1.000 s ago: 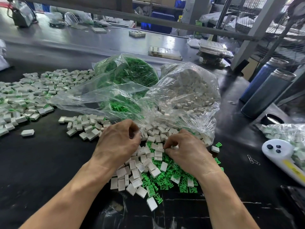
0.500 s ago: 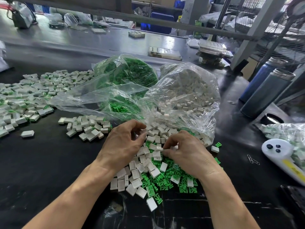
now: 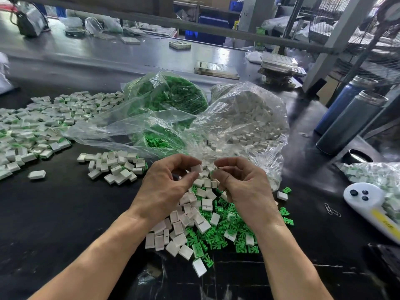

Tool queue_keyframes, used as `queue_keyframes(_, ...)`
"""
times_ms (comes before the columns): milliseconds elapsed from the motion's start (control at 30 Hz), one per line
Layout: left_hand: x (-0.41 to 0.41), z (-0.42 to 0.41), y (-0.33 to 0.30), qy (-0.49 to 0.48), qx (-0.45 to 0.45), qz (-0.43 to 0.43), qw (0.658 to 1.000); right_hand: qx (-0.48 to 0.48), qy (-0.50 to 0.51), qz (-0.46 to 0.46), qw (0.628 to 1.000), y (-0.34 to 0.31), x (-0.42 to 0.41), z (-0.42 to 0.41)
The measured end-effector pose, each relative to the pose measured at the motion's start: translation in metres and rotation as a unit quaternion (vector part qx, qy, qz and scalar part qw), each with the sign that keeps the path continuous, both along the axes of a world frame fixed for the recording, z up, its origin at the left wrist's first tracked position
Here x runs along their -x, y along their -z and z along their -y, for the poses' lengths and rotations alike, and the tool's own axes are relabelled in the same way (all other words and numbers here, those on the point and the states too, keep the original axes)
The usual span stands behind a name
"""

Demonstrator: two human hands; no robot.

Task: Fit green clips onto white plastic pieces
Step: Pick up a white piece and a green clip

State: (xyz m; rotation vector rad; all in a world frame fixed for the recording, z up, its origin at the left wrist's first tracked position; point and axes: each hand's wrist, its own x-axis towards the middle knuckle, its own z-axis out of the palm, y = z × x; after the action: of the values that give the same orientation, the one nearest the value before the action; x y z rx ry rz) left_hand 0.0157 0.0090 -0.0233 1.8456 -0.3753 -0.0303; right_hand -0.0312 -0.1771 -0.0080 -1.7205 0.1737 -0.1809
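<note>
Centre frame: left hand [image 3: 166,187] pinches white piece [image 3: 196,168]; right hand [image 3: 244,187] curled, contents unclear, above mixed pile [image 3: 207,230].

Whatever the right hand [image 3: 244,187] pinches is hidden by its fingers; the white handset [image 3: 368,204] is cut off at the right edge.

Left hand [image 3: 166,187] pinches white plastic piece [image 3: 196,168]; right hand [image 3: 244,187] fingers [image 3: 220,164] curled close beside, above mixed pile of green clips [image 3: 218,237] on tabletop [image 3: 54,213].
</note>
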Motion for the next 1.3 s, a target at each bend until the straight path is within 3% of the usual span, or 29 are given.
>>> queue_keyframes(433, 0.004, 0.004, -0.004, 0.054, 0.096, -0.028, 0.994, -0.104, 0.002, 0.075, 0.992, 0.001, -0.002, -0.005)
queue_keyframes(600, 0.006, 0.003, -0.007, 0.072, 0.149, -0.035, 0.986, -0.099, -0.001, 0.089, 0.991, 0.001, 0.0, -0.007)
queue_keyframes(867, 0.006, 0.004, -0.011, 0.021, 0.227, -0.101, 0.968, -0.072, -0.02, 0.083, 0.994, 0.002, 0.002, -0.01)
queue_keyframes(1067, 0.005, 0.006, -0.012, 0.028, 0.355, -0.199, 0.913, -0.05, -0.034, 0.087, 0.994, 0.003, 0.003, -0.013)
queue_keyframes(1300, 0.006, 0.008, -0.011, 0.028, 0.39, -0.238, 0.889, -0.04, -0.036, 0.088, 0.995, 0.002, 0.003, -0.015)
